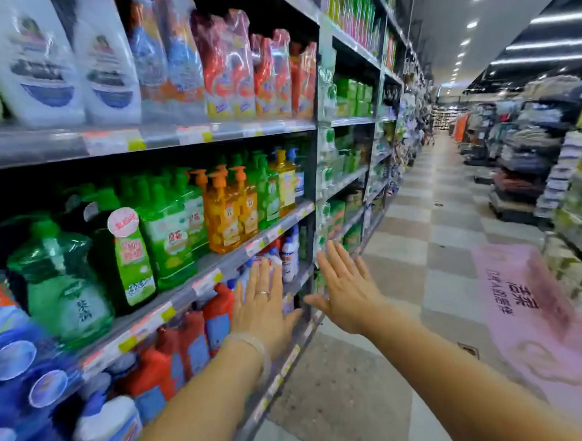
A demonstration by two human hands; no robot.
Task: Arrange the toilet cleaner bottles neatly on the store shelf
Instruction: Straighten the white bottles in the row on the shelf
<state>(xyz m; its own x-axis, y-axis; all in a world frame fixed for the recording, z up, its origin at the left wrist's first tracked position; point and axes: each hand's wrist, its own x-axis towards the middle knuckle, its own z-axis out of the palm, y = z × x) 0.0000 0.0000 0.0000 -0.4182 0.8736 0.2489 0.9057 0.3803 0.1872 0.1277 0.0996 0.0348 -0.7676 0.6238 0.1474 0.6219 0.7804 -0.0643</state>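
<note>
- Head view: both arms reach forward toward a low tier of a store shelf (198,287) that runs along the left side of an aisle.
- The left hand (262,305) is flat with fingers spread and straight, holding nothing; a ring sits on one finger and a pale bracelet (253,345) circles the wrist.
- It hovers in front of the toilet cleaner bottles (217,315), red with blue labels, which stand in a row on the low tier, under the green and orange pump bottles (226,210); whether the palm touches them cannot be told.
- More white-and-blue bottles (290,254) stand further along the same tier, just past the left fingertips.
- The right hand (346,286) is also open and empty, fingers extended, beside the shelf's upright post and apart from the left hand.
- A pink floor mat (526,308) lies on the checkered aisle floor to the right.
</note>
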